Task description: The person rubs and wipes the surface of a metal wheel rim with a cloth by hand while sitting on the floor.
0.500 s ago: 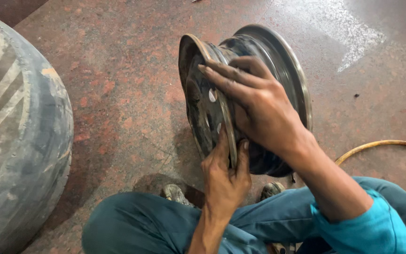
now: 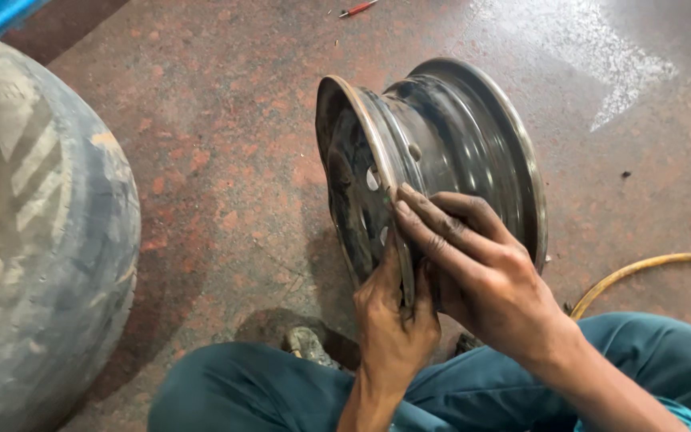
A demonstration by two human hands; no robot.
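The right hand's fingers (image 2: 429, 220) lie flat and close together across the near edge of the rim (image 2: 441, 152), tips pressed on the flange; they grip nothing, just rest on the metal. Half a second ago these fingers reached higher on the flange, nearer the small hole in the disc; now they sit lower, toward the rim's bottom. The right hand (image 2: 481, 280) covers part of the barrel behind them.

The left hand (image 2: 393, 320) comes up from below, its fingers curled round the same flange edge at the bottom, holding the rim upright. Its grip looks much as it did before.

The rim stands on edge on the reddish floor (image 2: 225, 160), just in front of the person's knees in teal trousers (image 2: 281, 400), its dished face turned left. It fills about the same spot as earlier.

A worn tyre (image 2: 41, 240) stands well apart at the left. A yellow hose (image 2: 641, 272) curves by the right knee, and a red pen (image 2: 357, 9) lies far off on the floor.
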